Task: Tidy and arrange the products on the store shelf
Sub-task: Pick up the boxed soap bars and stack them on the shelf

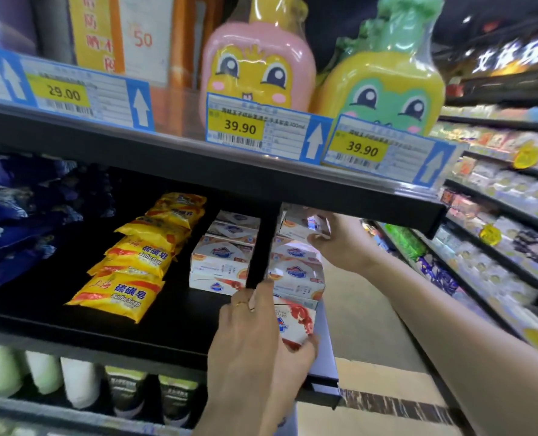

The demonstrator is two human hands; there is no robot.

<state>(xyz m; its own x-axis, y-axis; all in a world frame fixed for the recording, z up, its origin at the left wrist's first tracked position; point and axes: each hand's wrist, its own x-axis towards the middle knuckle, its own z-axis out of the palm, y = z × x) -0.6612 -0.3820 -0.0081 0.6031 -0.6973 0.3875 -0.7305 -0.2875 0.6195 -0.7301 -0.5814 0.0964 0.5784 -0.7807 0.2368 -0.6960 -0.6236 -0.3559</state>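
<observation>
The left hand (245, 335) grips a white-and-red cardboard soap box (294, 322) at the shelf's near right end; the right hand (333, 237) pinches another white carton (302, 226) atop the stack. Cartons appear light, rigid; grip opposite side faces.

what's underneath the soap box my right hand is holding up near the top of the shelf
The right hand grips the top soap box. Under it sit more white soap boxes, stacked. The black divider and left hand cover the stack's left edge and bottom.
</observation>
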